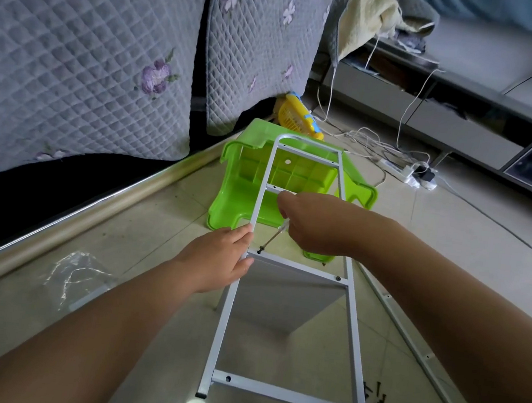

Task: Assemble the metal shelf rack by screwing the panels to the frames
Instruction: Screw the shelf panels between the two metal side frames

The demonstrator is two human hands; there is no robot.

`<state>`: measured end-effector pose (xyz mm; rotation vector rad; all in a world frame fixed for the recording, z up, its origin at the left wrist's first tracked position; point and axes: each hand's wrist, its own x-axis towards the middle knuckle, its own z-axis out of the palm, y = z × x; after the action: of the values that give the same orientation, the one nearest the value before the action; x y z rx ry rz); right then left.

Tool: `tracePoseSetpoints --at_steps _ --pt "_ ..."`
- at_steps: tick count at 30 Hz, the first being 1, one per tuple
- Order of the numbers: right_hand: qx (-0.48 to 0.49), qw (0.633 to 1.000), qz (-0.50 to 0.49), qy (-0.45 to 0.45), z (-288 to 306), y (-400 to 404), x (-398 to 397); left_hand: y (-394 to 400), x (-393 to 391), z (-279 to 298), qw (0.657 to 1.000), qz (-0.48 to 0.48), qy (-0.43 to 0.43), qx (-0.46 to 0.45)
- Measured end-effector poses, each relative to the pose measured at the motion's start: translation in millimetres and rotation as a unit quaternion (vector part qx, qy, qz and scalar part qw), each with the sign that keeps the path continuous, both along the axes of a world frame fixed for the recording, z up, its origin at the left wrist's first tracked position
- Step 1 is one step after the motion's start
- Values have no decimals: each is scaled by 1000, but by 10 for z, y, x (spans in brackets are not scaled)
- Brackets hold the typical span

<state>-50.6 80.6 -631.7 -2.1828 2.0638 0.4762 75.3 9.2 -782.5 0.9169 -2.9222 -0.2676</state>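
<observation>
A white metal ladder-shaped frame stands tilted over the tiled floor, and a white panel hangs under its middle crossbar. My left hand grips the frame's left upright at that crossbar. My right hand holds a small screwdriver with a clear handle. Its tip meets a dark screw at the left end of the crossbar. Another screw sits in the right end. Loose black screws lie on the floor at the lower right.
An overturned green plastic stool lies under the frame's far end. A second white frame rail rests on the floor to the right. A clear plastic bag lies at left. A quilted sofa, power strip and cables ring the area.
</observation>
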Motion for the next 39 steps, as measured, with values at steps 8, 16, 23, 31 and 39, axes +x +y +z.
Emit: tracePoseSetpoints --at_steps 8,16,23,31,39 --pt "-44 997 -1 64 -62 26 45 19 4 5 1000 2 4 9" --pt "-2 999 -42 -22 -24 15 -3 24 9 43 1000 6 -7 7" --pt "-46 997 -45 31 -49 -41 -69 60 13 -17 997 22 53 50" --pt "-29 996 -46 75 -55 -27 56 41 -7 -86 993 35 85 72" --pt "45 994 -31 89 78 -131 117 76 -13 -65 985 58 119 111"
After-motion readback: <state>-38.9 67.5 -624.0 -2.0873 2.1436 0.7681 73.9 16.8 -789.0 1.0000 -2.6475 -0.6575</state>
